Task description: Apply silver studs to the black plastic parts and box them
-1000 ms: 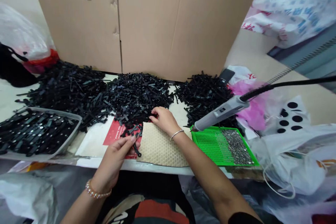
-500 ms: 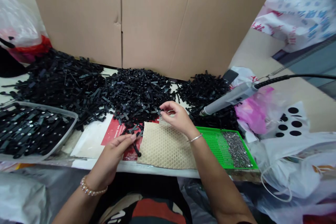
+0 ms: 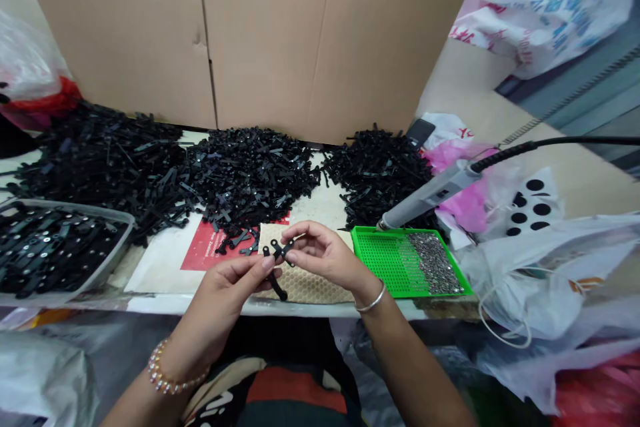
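Observation:
My left hand (image 3: 225, 290) pinches a slim black arm-shaped plastic piece (image 3: 280, 288), whose rounded end points down toward me. Between the fingertips of my right hand (image 3: 327, 259) is a small black branched piece with round holes (image 3: 279, 250). The two pieces meet or overlap at my fingers; whether they are joined I cannot tell. Both hands are over a tan honeycomb-patterned pad (image 3: 320, 285). Beyond them lies a middle heap of black plastic parts (image 3: 255, 173), with a few loose ones on a red printed card (image 3: 197, 250).
Right of my hands is a green perforated tray (image 3: 375, 263) with small silver metal parts (image 3: 435, 263). A corded electric screwdriver (image 3: 430, 195) hangs over it. More black parts heap at left (image 3: 110, 167) and right (image 3: 383, 173). A clear bin (image 3: 117, 265) and tall cardboard (image 3: 280, 33) border the area.
My right hand has come back from the middle heap toward my left hand, bringing a small black piece. The pieces now meet over the pad. The camera view has shifted to the right.

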`<state>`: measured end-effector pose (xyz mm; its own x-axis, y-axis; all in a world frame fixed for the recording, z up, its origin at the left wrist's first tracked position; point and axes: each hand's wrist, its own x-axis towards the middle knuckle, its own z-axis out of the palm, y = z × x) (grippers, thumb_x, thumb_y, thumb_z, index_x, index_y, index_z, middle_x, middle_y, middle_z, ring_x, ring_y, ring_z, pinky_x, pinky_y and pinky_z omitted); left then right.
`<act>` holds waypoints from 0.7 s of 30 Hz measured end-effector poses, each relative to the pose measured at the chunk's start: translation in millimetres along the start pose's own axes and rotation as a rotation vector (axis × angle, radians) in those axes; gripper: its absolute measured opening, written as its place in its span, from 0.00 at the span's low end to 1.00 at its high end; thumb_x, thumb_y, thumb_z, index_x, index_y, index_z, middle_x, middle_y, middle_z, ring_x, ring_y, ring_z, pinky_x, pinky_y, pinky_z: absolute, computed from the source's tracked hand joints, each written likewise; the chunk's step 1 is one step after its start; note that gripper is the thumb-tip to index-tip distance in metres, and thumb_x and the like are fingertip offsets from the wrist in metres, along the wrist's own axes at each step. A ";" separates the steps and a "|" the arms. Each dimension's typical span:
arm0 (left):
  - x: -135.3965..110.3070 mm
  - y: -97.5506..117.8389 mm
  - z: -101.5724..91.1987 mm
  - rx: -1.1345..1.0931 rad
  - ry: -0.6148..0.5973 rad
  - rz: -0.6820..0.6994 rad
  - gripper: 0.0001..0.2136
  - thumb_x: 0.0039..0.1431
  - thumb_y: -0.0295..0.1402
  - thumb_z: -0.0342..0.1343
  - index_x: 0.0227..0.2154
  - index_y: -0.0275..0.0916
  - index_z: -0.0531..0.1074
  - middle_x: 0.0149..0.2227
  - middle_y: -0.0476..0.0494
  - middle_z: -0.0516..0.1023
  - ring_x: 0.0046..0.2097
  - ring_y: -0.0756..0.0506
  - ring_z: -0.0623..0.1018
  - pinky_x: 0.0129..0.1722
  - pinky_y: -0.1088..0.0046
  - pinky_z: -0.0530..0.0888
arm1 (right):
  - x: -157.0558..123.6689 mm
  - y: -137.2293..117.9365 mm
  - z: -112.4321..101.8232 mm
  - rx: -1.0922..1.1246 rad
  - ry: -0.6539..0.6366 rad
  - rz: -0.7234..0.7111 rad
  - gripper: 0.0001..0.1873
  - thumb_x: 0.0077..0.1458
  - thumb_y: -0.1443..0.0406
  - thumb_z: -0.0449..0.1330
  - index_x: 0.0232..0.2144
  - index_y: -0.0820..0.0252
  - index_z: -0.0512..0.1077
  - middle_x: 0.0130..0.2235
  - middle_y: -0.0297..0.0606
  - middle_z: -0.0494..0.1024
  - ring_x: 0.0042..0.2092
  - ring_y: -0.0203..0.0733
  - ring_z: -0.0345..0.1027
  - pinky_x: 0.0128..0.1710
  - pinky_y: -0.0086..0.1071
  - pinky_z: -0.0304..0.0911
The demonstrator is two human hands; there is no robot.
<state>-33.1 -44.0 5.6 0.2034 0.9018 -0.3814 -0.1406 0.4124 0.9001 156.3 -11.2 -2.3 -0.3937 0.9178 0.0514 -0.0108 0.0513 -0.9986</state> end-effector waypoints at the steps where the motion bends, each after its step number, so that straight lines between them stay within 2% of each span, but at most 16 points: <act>1: -0.4 -2.2 2.2 0.006 0.003 0.015 0.13 0.48 0.44 0.64 0.29 0.39 0.81 0.30 0.43 0.81 0.34 0.46 0.75 0.37 0.74 0.71 | -2.4 3.9 0.8 0.051 -0.001 0.038 0.16 0.50 0.63 0.65 0.43 0.57 0.71 0.38 0.34 0.77 0.35 0.32 0.73 0.38 0.28 0.72; 3: -1.7 -5.5 6.3 0.018 0.003 0.035 0.12 0.49 0.44 0.64 0.29 0.39 0.81 0.29 0.44 0.81 0.34 0.47 0.75 0.37 0.75 0.71 | -6.6 10.4 2.0 0.113 0.014 0.079 0.18 0.49 0.63 0.67 0.44 0.57 0.72 0.37 0.33 0.78 0.35 0.32 0.73 0.38 0.29 0.72; 6: -5.1 -6.8 10.5 0.021 0.001 0.037 0.12 0.49 0.44 0.64 0.29 0.39 0.81 0.30 0.44 0.81 0.34 0.47 0.76 0.37 0.75 0.72 | -11.1 14.5 1.8 0.167 0.078 0.089 0.16 0.46 0.62 0.68 0.39 0.58 0.74 0.36 0.34 0.79 0.37 0.34 0.74 0.41 0.31 0.72; 9: -10.0 -3.9 12.2 0.030 0.078 0.056 0.14 0.46 0.44 0.66 0.29 0.39 0.82 0.34 0.43 0.82 0.33 0.46 0.76 0.35 0.72 0.74 | -13.7 12.2 -0.6 0.205 0.166 0.096 0.14 0.43 0.63 0.70 0.35 0.59 0.75 0.35 0.34 0.79 0.36 0.34 0.74 0.40 0.30 0.72; 12: -15.4 1.0 13.5 0.077 0.123 0.053 0.15 0.43 0.46 0.66 0.29 0.39 0.82 0.34 0.42 0.82 0.29 0.47 0.76 0.32 0.72 0.75 | -15.1 6.8 -2.2 0.227 0.242 0.092 0.14 0.43 0.64 0.70 0.35 0.58 0.75 0.34 0.32 0.78 0.34 0.32 0.73 0.38 0.27 0.71; 18: -22.2 4.8 18.3 0.013 -0.078 -0.066 0.16 0.45 0.46 0.65 0.29 0.37 0.82 0.30 0.40 0.81 0.26 0.49 0.74 0.27 0.76 0.74 | -15.7 -1.9 2.5 0.277 0.109 0.103 0.14 0.45 0.65 0.69 0.36 0.57 0.76 0.35 0.31 0.78 0.34 0.29 0.71 0.37 0.25 0.68; 21: -23.2 3.8 17.5 -0.030 -0.112 -0.099 0.14 0.46 0.44 0.66 0.29 0.37 0.82 0.31 0.39 0.82 0.26 0.50 0.74 0.27 0.78 0.74 | -15.6 -3.0 3.6 0.306 0.095 0.125 0.13 0.45 0.66 0.69 0.36 0.58 0.76 0.34 0.31 0.77 0.33 0.29 0.69 0.35 0.24 0.67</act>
<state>-21.4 -65.6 21.6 0.3239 0.8370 -0.4410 -0.1428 0.5041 0.8518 159.2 -27.1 -0.1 -0.3219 0.9429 -0.0851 -0.2488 -0.1710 -0.9533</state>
